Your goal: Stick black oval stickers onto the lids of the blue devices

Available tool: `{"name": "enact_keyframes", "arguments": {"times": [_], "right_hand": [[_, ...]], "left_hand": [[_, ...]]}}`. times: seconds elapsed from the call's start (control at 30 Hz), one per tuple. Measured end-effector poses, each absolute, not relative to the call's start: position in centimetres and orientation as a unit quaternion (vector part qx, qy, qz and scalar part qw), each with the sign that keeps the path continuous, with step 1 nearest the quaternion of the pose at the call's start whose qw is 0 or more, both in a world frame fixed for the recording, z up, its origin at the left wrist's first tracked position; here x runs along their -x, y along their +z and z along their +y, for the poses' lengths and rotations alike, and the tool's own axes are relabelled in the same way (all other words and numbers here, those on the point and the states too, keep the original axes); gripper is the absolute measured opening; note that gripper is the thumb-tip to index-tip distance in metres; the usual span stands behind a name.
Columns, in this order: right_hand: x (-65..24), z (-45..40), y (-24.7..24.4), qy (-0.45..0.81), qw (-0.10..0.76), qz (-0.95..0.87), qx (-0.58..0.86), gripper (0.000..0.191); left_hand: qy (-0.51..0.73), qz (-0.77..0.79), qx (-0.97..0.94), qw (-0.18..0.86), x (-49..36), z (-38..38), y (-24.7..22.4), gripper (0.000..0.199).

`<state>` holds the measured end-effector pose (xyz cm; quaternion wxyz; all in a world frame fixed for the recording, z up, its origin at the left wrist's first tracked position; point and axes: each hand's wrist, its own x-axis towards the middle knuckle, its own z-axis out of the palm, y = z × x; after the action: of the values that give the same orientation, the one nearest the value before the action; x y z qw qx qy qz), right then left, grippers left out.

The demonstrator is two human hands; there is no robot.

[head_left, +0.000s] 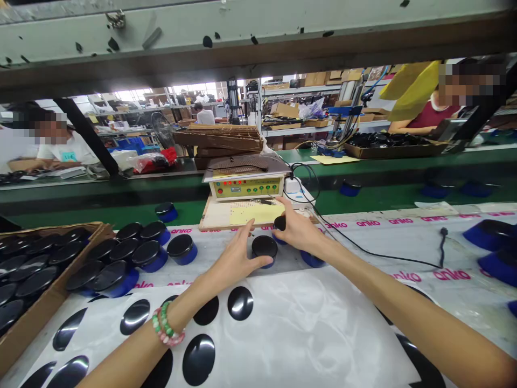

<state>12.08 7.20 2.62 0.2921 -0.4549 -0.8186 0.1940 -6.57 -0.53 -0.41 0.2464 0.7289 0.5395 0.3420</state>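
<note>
My left hand has its fingers stretched out and its thumb apart, beside a blue round part with a glossy black top. The thumb lies at the near edge of that top; whether it presses is unclear. My right hand closes its thumb and fingers round a small black rounded piece, mostly hidden by the fingers. Blue shows just below it, and another blue part sits under my right wrist. Before me lies a white sheet bearing glossy black discs.
At the left, several black-topped blue parts stand beside a cardboard box of similar parts. Ahead are a control box with lit lamps, a cable and a green belt. An overhead beam crosses above. Co-workers sit beyond.
</note>
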Motion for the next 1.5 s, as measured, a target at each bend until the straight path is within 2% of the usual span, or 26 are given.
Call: {"name": "enact_keyframes", "arguments": {"times": [0.07, 0.17, 0.27, 0.37, 0.5, 0.6, 0.67, 0.73, 0.8, 0.87, 0.97, 1.07, 1.13, 1.23, 1.37, 1.5], "right_hand": [[-11.9, 6.5, 3.8, 0.214, 0.329, -0.808, 0.440, 0.076], [-11.6, 3.8, 5.9, 0.268, 0.375, -0.806, 0.371, 0.075], [-11.2, 0.6, 7.3, 0.357, 0.425, -0.781, 0.286, 0.063], [-10.7, -1.7, 7.4, 0.397, 0.463, -0.739, 0.286, 0.054], [-10.3, -3.4, 6.1, 0.422, 0.487, -0.704, 0.300, 0.047], [-10.7, -4.2, 5.3, 0.438, 0.458, -0.719, 0.288, 0.048], [-11.5, -4.7, 5.3, 0.388, 0.455, -0.749, 0.285, 0.054], [-12.9, -5.2, 5.5, 0.259, 0.502, -0.763, 0.313, 0.049], [-14.3, -6.0, 5.7, 0.133, 0.548, -0.743, 0.361, 0.031], [-15.2, -7.0, 5.3, 0.113, 0.547, -0.725, 0.403, 0.014], [-15.2, -8.5, 3.5, 0.259, 0.503, -0.690, 0.451, 0.010], [-13.9, -9.5, 0.6, 0.464, 0.426, -0.613, 0.478, 0.021], [-13.0, -9.9, -1.2, 0.546, 0.420, -0.546, 0.476, 0.025], [-12.2, -10.1, -2.6, 0.596, 0.471, -0.450, 0.470, 0.027], [-11.8, -10.4, -2.7, 0.653, 0.480, -0.371, 0.454, 0.028], [-11.8, -10.2, -2.3, 0.648, 0.497, -0.342, 0.465, 0.025]], "left_hand": [[0.373, 0.537, -0.718, 0.238, 6.6, -1.0, 0.7, 0.081], [0.403, 0.518, -0.717, 0.236, 6.1, -2.0, 2.9, 0.084], [0.415, 0.493, -0.730, 0.227, 5.1, -3.5, 4.9, 0.077], [0.419, 0.485, -0.737, 0.218, 4.3, -5.3, 5.8, 0.074], [0.429, 0.507, -0.720, 0.201, 3.9, -7.3, 5.1, 0.076], [0.430, 0.519, -0.714, 0.190, 3.8, -8.8, 4.1, 0.074], [0.427, 0.539, -0.698, 0.197, 3.7, -10.0, 3.3, 0.072], [0.436, 0.567, -0.665, 0.215, 3.5, -11.4, 2.1, 0.069], [0.456, 0.586, -0.632, 0.220, 3.1, -12.8, 0.7, 0.067], [0.462, 0.597, -0.617, 0.222, 2.8, -14.0, -0.7, 0.064], [0.417, 0.618, -0.601, 0.289, 2.8, -15.0, -2.0, 0.061], [0.385, 0.620, -0.578, 0.365, 3.2, -15.3, -2.3, 0.060], [0.382, 0.616, -0.575, 0.380, 3.5, -15.3, -2.3, 0.061], [0.375, 0.615, -0.576, 0.386, 3.8, -15.2, -2.3, 0.062], [0.368, 0.614, -0.586, 0.379, 3.8, -15.1, -2.7, 0.064], [0.374, 0.617, -0.592, 0.359, 3.3, -15.6, -3.2, 0.063]]}}
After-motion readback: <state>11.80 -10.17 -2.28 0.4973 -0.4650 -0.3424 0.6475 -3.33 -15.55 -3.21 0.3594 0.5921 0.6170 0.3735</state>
